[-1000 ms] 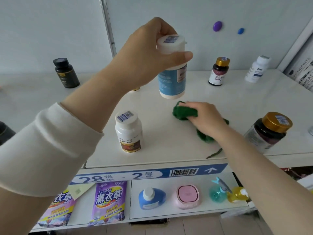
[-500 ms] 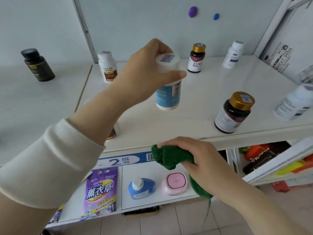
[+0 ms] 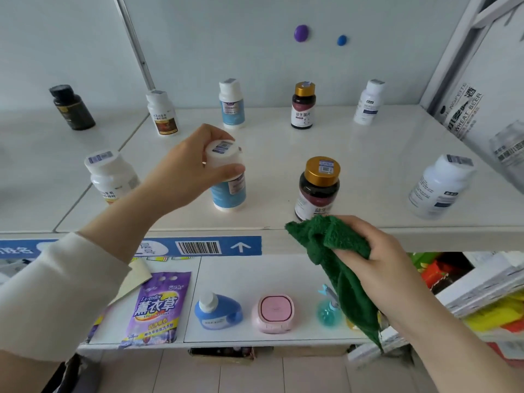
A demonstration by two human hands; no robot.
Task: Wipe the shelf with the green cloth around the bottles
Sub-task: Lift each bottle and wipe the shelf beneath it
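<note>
A cream sleeve [image 3: 59,293] covers the left forearm; the right is bare.

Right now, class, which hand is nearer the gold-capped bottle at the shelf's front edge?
Right. The right hand with the green cloth is just below the gold-capped bottle; the left hand holds a blue-labelled bottle further left.

The green cloth [image 3: 337,259] hides part of a teal spray bottle [image 3: 326,312]; its label is unreadable.

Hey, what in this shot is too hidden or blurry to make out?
All in the head view:
- Yellow bottle on the lower shelf: mostly hidden behind the green cloth.
- Blue-label bottle: cap partly covered by the left hand.
- Big white bottle, far right: label blurred.
- Print on back-row bottles: too small.
</note>
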